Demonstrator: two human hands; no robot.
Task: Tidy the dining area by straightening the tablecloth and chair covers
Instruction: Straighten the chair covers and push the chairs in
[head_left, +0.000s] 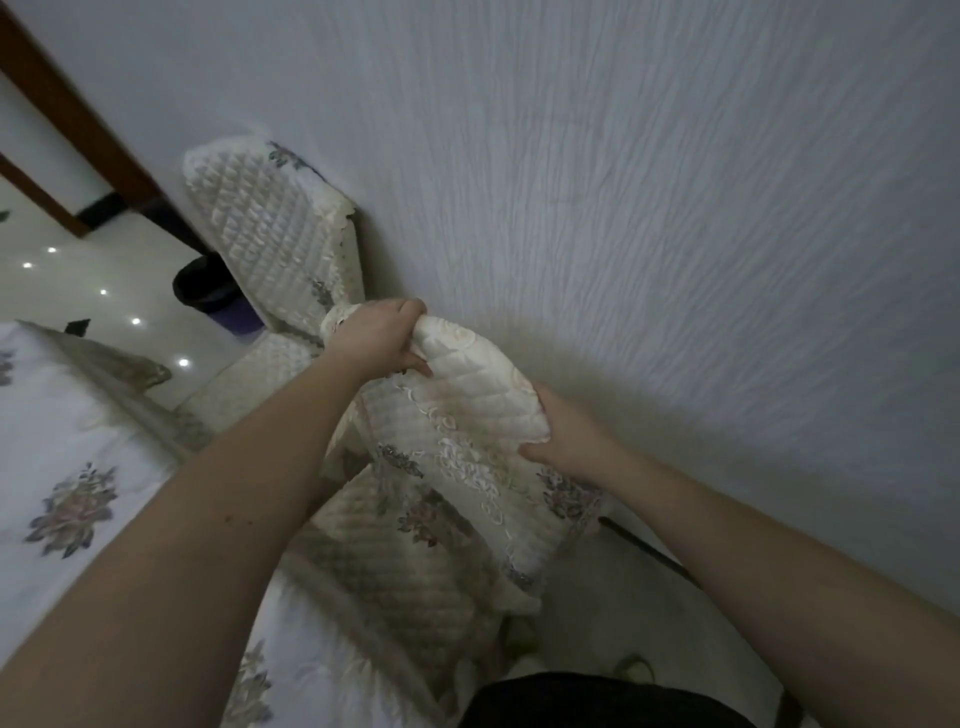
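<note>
A cream quilted chair cover (467, 410) with embroidered flowers lies over the backrest of the near chair, which stands against the wall. My left hand (376, 338) grips the top left corner of that cover, fingers curled over the edge. My right hand (563, 434) grips the top right corner, thumb at the front. A second chair with the same quilted cover (270, 234) stands farther along the wall. The white tablecloth (67, 452) with flower prints lies on the table at the left.
The textured white wall (649, 208) runs right behind both chairs. A dark bin (205, 286) stands on the glossy floor (93, 280) beyond the far chair. A brown door frame (67, 119) is at the upper left. A thin dark cable (649, 553) runs along the wall's foot.
</note>
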